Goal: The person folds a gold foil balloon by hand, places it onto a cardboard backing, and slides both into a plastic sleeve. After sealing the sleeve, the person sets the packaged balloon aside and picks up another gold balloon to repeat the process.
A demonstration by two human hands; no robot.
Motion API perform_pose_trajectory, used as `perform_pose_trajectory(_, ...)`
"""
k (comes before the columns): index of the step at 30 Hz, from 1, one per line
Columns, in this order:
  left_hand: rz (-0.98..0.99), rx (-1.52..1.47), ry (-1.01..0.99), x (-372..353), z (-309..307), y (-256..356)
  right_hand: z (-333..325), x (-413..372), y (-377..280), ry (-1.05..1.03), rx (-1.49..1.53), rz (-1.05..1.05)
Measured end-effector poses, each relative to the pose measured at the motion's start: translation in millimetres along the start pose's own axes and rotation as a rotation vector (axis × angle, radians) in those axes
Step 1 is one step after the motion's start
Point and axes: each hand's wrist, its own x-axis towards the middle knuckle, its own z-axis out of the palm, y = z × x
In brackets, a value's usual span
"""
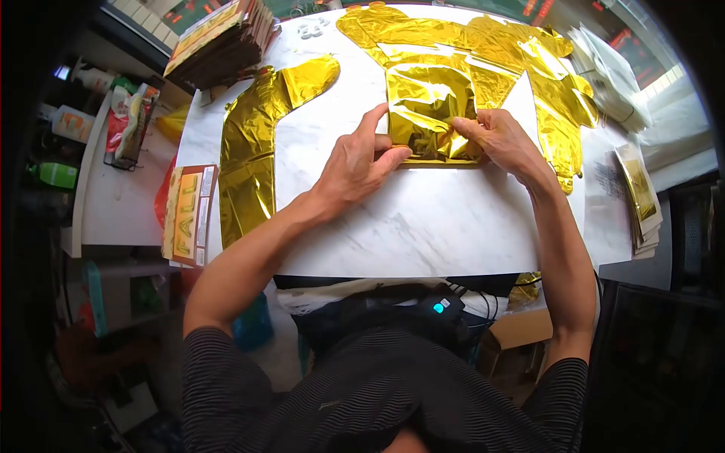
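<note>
A folded gold foil balloon [427, 102] lies on the white marbled table [362, 234], its surface shiny and creased. My left hand [364, 158] is closed at its lower left corner, with the thumb along the front edge. At the right side, my right hand [498, 140] pinches the foil between thumb and fingers, the thumb on top. More flat gold foil [423, 34] spreads behind and to the right of the folded piece. Left of my hands lies a separate bent gold foil balloon [249, 143].
A stack of printed packages [219, 45] stands at the back left. A package printed "FALL" [187, 215] rests on the left edge. Small white pieces [311, 29] lie at the back. White plastic bags [612, 79] and flat packs [640, 196] are at the right edge.
</note>
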Motion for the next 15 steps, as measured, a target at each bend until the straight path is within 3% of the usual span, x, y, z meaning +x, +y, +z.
perform_pose_trajectory(3, -0.005, -0.047, 0.084, 0, 8, 4, -3, -13, -5, -0.013, 0.017, 0.013)
perform_pose_trajectory(5, -0.018, -0.033, 0.094, -1, 10, 3, -5, -24, 2, 0.128, 0.200, -0.057)
perform_pose_trajectory(15, -0.074, -0.024, 0.112, -4, 13, 9, 7, -44, 23, 0.126, 0.098, -0.115)
